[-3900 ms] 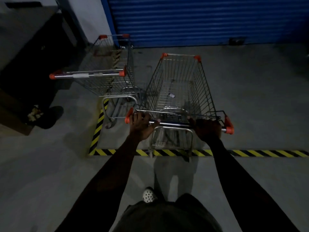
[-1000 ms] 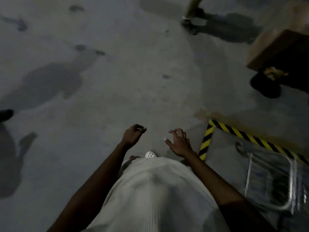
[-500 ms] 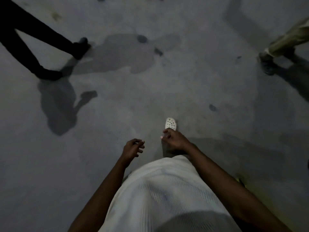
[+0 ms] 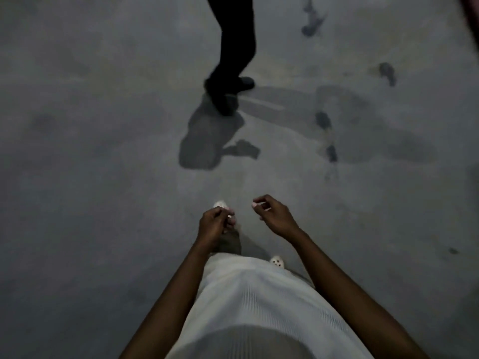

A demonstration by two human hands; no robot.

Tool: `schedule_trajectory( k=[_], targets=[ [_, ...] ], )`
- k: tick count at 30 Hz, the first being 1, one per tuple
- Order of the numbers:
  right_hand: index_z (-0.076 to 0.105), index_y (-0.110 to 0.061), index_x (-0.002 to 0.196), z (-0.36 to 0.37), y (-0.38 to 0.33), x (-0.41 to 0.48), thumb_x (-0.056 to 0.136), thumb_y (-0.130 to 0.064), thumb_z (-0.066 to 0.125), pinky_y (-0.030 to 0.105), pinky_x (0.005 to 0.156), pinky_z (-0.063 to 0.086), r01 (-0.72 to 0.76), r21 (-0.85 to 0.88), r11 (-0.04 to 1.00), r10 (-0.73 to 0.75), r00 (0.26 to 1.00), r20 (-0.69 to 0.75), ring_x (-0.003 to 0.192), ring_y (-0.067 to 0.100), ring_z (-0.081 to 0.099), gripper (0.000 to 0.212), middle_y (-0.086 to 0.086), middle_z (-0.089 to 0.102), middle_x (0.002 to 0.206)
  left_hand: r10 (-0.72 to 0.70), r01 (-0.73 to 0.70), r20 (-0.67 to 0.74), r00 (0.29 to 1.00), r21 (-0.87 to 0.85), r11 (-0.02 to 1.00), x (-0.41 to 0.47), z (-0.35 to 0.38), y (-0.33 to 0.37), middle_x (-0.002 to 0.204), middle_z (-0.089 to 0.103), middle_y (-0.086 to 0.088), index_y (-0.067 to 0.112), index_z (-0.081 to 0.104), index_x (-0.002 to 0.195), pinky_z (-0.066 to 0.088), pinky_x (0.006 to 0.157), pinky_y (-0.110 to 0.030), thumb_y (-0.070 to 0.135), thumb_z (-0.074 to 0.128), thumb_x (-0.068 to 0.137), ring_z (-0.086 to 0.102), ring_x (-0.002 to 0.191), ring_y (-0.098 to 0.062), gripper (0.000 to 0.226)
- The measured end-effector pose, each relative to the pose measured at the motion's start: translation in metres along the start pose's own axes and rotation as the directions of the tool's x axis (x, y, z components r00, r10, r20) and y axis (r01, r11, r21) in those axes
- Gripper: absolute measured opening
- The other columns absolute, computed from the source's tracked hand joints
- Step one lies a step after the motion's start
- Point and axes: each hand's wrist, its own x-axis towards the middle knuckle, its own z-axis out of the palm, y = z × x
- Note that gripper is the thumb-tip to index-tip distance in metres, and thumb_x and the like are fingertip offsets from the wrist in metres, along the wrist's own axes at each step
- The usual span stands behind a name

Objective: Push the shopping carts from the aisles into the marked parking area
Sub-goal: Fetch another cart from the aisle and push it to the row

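Your left hand (image 4: pixel 215 224) and right hand (image 4: pixel 274 216) hang side by side, apart, before your body and above the floor (image 4: pixel 103 177), one shoe (image 4: pixel 220 204) just beyond the left hand, the other shoe (image 4: pixel 277 261) nearer you between your forearms, and another person's legs (image 4: pixel 234 47) well ahead, their shadow (image 4: pixel 204 143) lying between them and your hands.

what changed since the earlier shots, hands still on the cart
Both hands let go of the wire shopping cart's handle; the left hand and right hand now hang loosely curled, empty. The view turned away: carts and yellow-black floor tape are out of sight. A bystander's dark-trousered legs moved from upper left to straight ahead. Same: grey concrete floor underfoot.
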Motion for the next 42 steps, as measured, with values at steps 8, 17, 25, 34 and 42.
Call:
schedule_trajectory(
  k=[8, 17, 25, 34, 42],
  targets=[
    [0.07, -0.023, 0.112, -0.028, -0.093, 0.168, 0.101, -0.036, 0.065, 0.019, 0.065, 0.05, -0.017, 0.022, 1.0, 0.017, 1.0, 0.021, 0.078, 0.014, 0.071, 0.018, 0.002, 0.075, 0.102, 0.026, -0.021, -0.06, 0.998, 0.079, 0.997, 0.162, -0.046, 0.109, 0.054, 0.058, -0.008, 0.017, 0.055, 0.051, 0.041, 0.05, -0.026, 0.015, 0.062, 0.085, 0.052, 0.05, -0.02, 0.035],
    [0.067, -0.004, 0.118, -0.043, -0.261, 0.331, 0.103, -0.015, 0.061, 0.008, 0.055, 0.044, 0.002, 0.136, 0.991, -0.001, 1.0, -0.008, 0.066, 0.001, 0.062, 0.02, 0.011, 0.068, 0.096, 0.233, -0.21, -0.162, 0.959, 0.148, 0.966, 0.316, -0.136, 0.315, 0.052, 0.033, 0.005, 0.022, 0.035, 0.052, 0.027, 0.055, -0.031, -0.004, 0.059, 0.064, 0.033, 0.054, -0.013, 0.037],
    [0.073, -0.016, 0.108, -0.068, -0.35, 0.493, 0.099, -0.022, 0.068, 0.021, 0.066, 0.05, 0.005, 0.183, 0.983, -0.009, 1.0, 0.019, 0.065, 0.002, 0.063, 0.012, 0.001, 0.073, 0.089, 0.204, -0.189, -0.122, 0.971, 0.123, 0.974, 0.449, -0.131, 0.401, 0.053, 0.028, 0.008, 0.024, 0.034, 0.052, 0.023, 0.058, -0.036, 0.001, 0.049, 0.053, 0.029, 0.055, -0.013, 0.027],
    [0.069, -0.021, 0.116, -0.166, -0.511, 0.741, 0.103, -0.038, 0.06, 0.026, 0.074, 0.052, 0.126, 0.09, 0.988, -0.135, 0.986, 0.101, 0.082, 0.019, 0.073, 0.023, -0.001, 0.075, 0.1, 0.181, -0.162, -0.202, 0.962, 0.11, 0.981, 0.631, -0.134, 0.588, 0.053, 0.03, 0.006, 0.025, 0.035, 0.051, 0.023, 0.057, -0.033, -0.012, 0.051, 0.062, 0.029, 0.054, -0.014, 0.041],
    [0.07, -0.018, 0.112, -0.226, -0.621, 0.885, 0.103, -0.035, 0.061, 0.009, 0.057, 0.045, 0.149, 0.129, 0.98, -0.159, 0.984, 0.077, 0.073, 0.01, 0.068, 0.021, 0.001, 0.075, 0.097, 0.196, -0.197, -0.258, 0.946, 0.026, 0.98, 0.765, -0.115, 0.74, 0.059, 0.034, -0.004, 0.016, 0.039, 0.061, 0.027, 0.055, -0.03, -0.018, 0.053, 0.07, 0.033, 0.057, -0.016, 0.038]
  ],
)
